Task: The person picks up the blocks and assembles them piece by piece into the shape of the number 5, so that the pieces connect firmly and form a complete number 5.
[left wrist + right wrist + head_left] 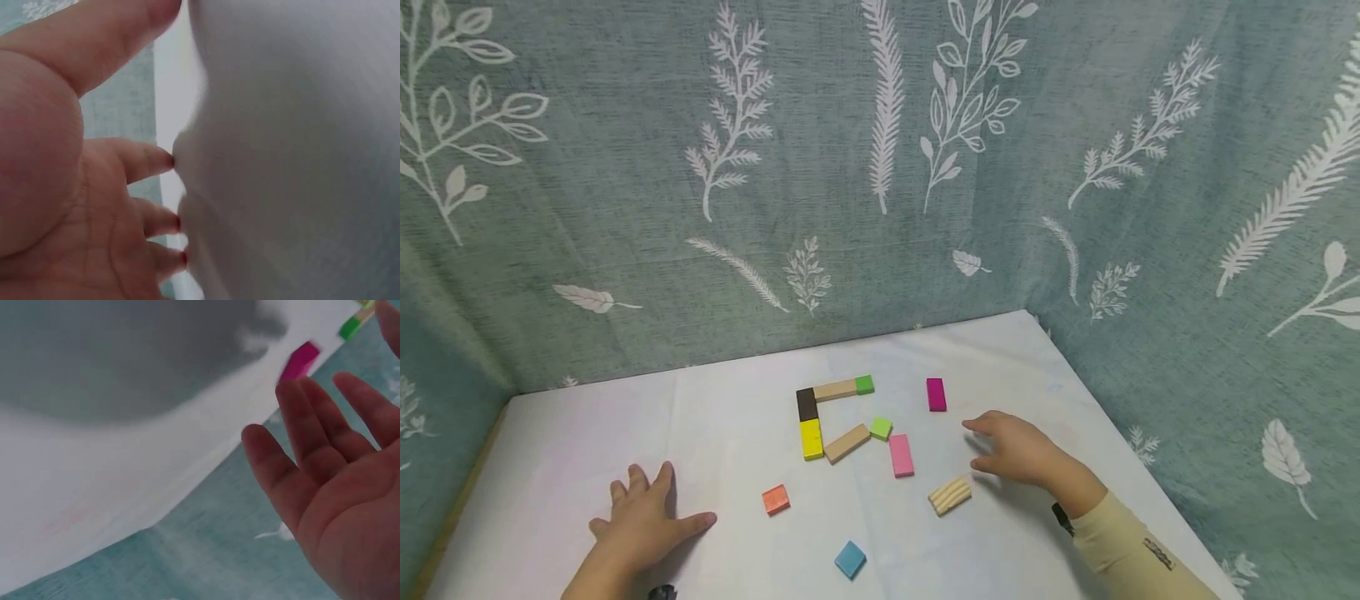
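My left hand (643, 521) has its fingers spread, fingertips resting on the white cloth left of an orange block (776, 499). My right hand (1018, 450), fingers loosely extended and holding nothing, is over the right side of the table. Nearest to it are a magenta block (936, 394), a ridged cream block (950, 495) and a pink block (901, 456). A green block (864, 384), a plain wooden block (836, 390), a dark brown block (807, 405) and a yellow block (812, 439) form a bent row. Another wooden block (847, 443) and a light green block (881, 428) continue from the yellow one.
A blue block (850, 559) lies near the front of the white-covered table (722, 433). Green curtains (820, 167) with white leaf prints hang behind the table and along both sides.
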{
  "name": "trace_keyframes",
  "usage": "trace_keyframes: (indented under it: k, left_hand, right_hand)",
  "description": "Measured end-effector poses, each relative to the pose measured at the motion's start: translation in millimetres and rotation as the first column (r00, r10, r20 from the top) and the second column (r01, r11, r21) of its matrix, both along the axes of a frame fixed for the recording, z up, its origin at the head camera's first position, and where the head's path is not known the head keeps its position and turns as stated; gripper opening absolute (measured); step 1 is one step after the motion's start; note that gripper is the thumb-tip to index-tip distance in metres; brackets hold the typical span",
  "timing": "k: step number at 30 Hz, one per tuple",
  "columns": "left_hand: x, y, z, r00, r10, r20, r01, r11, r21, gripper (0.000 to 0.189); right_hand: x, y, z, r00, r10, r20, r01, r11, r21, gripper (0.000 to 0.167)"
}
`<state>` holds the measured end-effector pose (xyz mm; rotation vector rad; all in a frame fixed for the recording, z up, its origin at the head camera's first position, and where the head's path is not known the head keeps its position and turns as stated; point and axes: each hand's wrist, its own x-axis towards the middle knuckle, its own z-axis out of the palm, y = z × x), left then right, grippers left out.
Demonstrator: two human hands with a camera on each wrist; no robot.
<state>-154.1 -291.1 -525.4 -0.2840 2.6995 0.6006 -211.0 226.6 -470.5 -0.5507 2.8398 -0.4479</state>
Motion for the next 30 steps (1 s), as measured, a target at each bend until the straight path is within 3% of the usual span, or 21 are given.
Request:
trace_keyframes:
  k: [3,5,11,15,23,30]
  left_hand:
    - [3.0,-7.5,0.1,1.0,-0.011,0.002,0.011,1.0,0.016,0.14]
    - [5.0,-11.2,0.8,1.0,-0.02,0.005,0.02,1.0,0.023,0.138]
    - [5.7,-12.7,0.9,1.0,-0.023,0.014,0.022,0.999,0.024,0.136]
    - [4.2,-11.6,-0.9,1.0,-0.026,0.012,0.026,0.999,0.025,0.136]
    - [-0.3,-2.3,-5.5,1.0,0.005,-0.007,-0.005,1.0,0.021,0.143]
    - [-0.7,2.2,-0.2,1.0,0.027,0.007,-0.027,1.0,0.013,0.141]
  right_hand:
    - [-17.1,6,-7.4,0.999,-0.01,-0.042,0.009,1.0,-0.023,0.069]
    - [-33.6,8,-14.1,0.999,-0.025,-0.027,0.023,0.999,-0.049,0.077]
    - [-84.0,9,-37.5,0.989,-0.047,0.142,0.065,0.99,-0.121,0.091]
    - [-108.2,9,-41.0,0.982,-0.013,0.189,0.046,0.985,-0.168,0.091]
    - [-121.7,16,-40.8,0.965,0.029,0.262,0.049,0.956,-0.289,0.083]
    - [-120.8,12,-47.1,0.965,-0.018,0.263,0.081,0.97,-0.231,0.091]
